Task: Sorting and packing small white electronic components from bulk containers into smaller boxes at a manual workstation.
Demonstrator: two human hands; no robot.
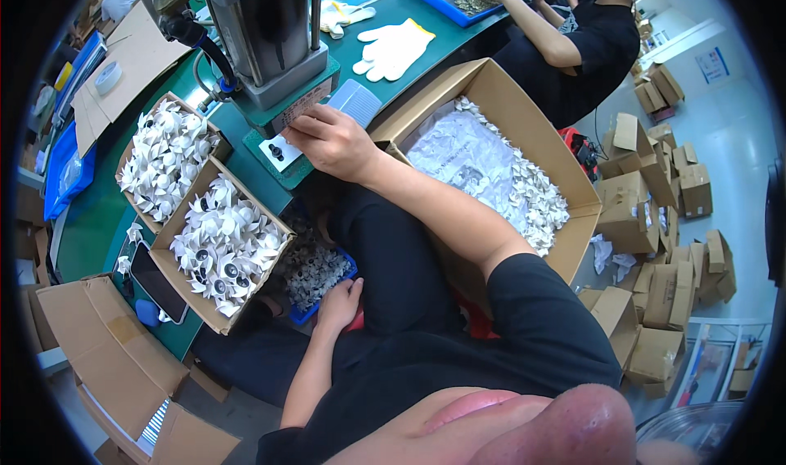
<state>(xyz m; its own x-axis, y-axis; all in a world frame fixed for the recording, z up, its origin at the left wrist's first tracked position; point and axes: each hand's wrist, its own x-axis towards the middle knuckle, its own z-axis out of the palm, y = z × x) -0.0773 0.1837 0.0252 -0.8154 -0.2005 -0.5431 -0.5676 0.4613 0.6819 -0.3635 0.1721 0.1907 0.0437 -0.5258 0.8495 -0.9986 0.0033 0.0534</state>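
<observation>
My right hand (332,144) reaches to the base of a bench press (270,72), its fingertips bent and drawn together over a small light metal plate (278,155) with black fittings. Whatever is pinched there is hidden by the fingers. My left hand (340,304) is low by my thigh, at the rim of a blue bin (350,262) of small grey parts; its fingers look curled together, and their contents cannot be made out. Left of the press, white bladed fan wheels (225,244), some with black hubs, fill two cardboard boxes, the nearer one (266,211) beside my knee.
A large carton (573,170) with more white parts and a plastic bag (458,150) stands right of my forearm. White gloves (395,49) and a grey-blue block (354,101) lie on the green bench. A tablet (158,281) is at left. A co-worker (573,56) sits beyond.
</observation>
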